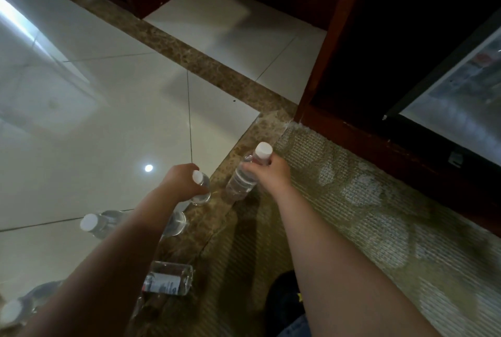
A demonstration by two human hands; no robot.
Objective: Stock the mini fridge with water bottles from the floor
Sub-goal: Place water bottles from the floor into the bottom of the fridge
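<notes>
**Hands.** The left hand (184, 178) curls round the left bottle (202, 194) just under its white cap. The right hand (275, 171) clasps the right bottle (241, 180) at the neck. Neck grips probably serve a two-at-once lift toward the fridge (455, 103) at right.

**Surroundings.** Both bottles are over the marble strip (254, 130) between tile (108, 98) and carpet (366, 201). Whether their bases touch the floor cannot be told. More stock is on the floor: an upright bottle (90, 222), a lying bottle (168, 278), a half-hidden bottle (177, 224) behind the left forearm, and a corner bottle (10, 311) cut off by the frame.

**Unclear.** The fridge is cropped and its pale panel blurred, so door position and contents are unreadable.
</notes>
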